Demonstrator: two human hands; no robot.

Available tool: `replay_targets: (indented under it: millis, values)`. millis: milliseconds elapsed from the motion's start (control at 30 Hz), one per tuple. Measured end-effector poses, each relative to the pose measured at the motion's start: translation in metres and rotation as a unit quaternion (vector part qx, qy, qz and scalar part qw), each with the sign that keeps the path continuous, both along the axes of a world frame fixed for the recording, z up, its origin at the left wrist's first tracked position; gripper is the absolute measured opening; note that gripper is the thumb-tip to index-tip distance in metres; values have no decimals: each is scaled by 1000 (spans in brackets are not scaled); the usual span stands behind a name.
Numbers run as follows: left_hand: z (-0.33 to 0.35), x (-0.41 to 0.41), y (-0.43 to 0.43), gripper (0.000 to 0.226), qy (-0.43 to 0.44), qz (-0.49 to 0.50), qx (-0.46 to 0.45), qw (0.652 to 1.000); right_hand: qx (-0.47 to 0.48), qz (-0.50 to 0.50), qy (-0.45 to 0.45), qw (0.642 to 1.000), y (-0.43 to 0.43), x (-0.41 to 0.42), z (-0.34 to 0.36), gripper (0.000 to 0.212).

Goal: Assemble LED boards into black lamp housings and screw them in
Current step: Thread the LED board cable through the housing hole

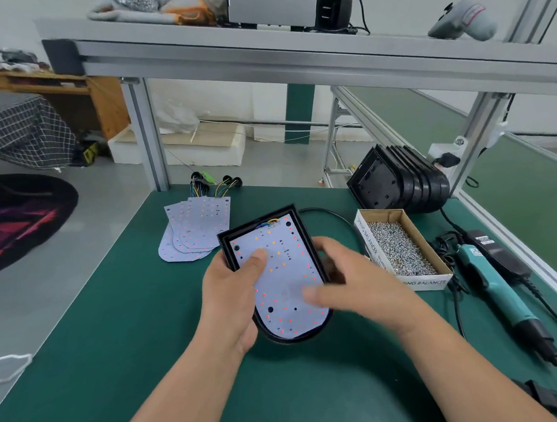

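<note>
A black lamp housing [300,224] with a white LED board [285,275] lying inside it is held above the green mat at the centre. My left hand [231,297] grips the housing's left edge, its thumb pressing on the board. My right hand [352,282] holds the housing's right side, its thumb lying across the board's lower right; its fingers are blurred. Coloured wires show at the board's top edge.
Several loose LED boards [190,233] with wire bundles lie behind on the left. A stack of black housings [400,182] stands at the back right. A cardboard box of screws [399,246] sits right of my hands, with a teal electric screwdriver [503,294] beyond it.
</note>
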State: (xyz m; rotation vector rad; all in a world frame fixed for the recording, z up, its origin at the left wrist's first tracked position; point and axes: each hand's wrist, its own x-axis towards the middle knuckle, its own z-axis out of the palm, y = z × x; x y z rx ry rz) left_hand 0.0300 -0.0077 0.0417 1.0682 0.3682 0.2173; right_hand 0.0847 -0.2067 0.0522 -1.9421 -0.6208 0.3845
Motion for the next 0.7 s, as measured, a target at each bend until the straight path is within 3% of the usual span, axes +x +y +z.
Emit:
replay_targets:
  millis: [100,533,700]
  values:
    - [-2,2,-1,19,1,9,19,1000,-98,11,-38,994,7,-1,-2,77]
    - [1,2,-4,27,-26,-26,-1,999,-27,-31,1,999,9,-1,0,51]
    - [1,0,-1,29,-29,-59,-46,997,18,30,20,999,2,0,-1,46]
